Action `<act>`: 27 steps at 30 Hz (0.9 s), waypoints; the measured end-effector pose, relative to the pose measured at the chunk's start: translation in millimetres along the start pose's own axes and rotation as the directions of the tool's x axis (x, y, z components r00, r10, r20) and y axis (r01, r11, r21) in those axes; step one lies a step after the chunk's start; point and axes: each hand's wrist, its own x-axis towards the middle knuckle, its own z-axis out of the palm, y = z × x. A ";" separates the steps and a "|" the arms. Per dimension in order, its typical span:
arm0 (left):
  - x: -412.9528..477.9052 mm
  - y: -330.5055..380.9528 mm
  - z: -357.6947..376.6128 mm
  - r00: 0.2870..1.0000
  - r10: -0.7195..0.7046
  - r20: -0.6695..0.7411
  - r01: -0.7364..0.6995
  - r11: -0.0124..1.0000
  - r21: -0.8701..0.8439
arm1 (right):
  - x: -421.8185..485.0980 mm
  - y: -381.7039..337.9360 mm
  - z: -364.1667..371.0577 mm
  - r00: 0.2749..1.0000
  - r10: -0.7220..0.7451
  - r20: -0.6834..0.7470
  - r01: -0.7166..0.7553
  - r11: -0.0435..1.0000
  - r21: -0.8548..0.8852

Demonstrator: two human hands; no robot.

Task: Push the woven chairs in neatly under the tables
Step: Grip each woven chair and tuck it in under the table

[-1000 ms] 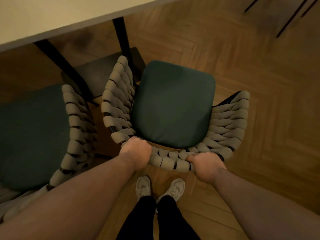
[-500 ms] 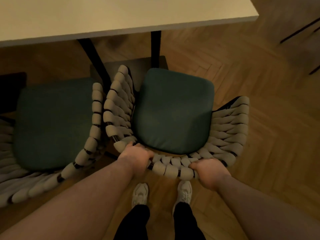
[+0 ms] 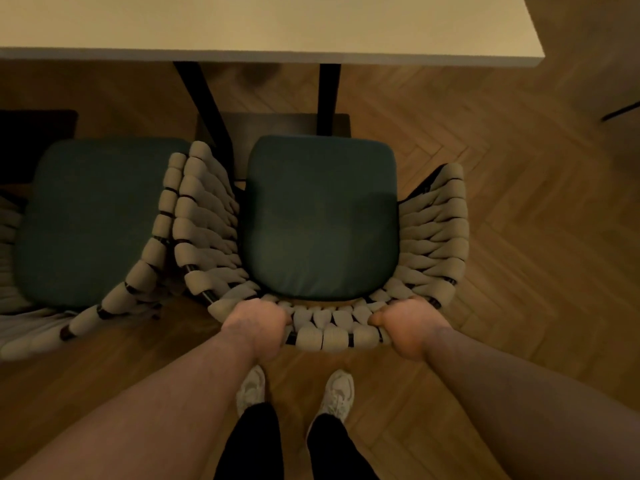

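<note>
Herringbone wood floor point(image 3: 519, 237) runs under a pale worktop point(image 3: 263, 26). Facing it, not yet tucked under, stands a woven chair point(image 3: 433, 237) with a green cushion point(image 3: 322, 216). Left hand point(image 3: 258, 323) and right hand point(image 3: 410, 325) grip its back rail, fingers curled round the weave. Just beside it stands a second chair point(image 3: 152, 251).

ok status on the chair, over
Grips: left hand and right hand on chair back. Seat not yet under table. Straight ahead of seat: leg; second chair close on left.
</note>
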 end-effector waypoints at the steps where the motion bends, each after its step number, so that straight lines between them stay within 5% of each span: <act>1: 0.5 0.9 -0.3 1.000 0.001 0.009 -0.001 1.000 0.001 | 0.7 2.3 0.3 1.000 -0.009 0.006 0.009 1.000 -0.004; 27: -4.0 26.3 10.3 0.994 0.099 0.049 -0.095 0.993 -0.076 | -18.5 15.9 5.5 0.998 0.063 -0.031 -0.065 0.994 -0.088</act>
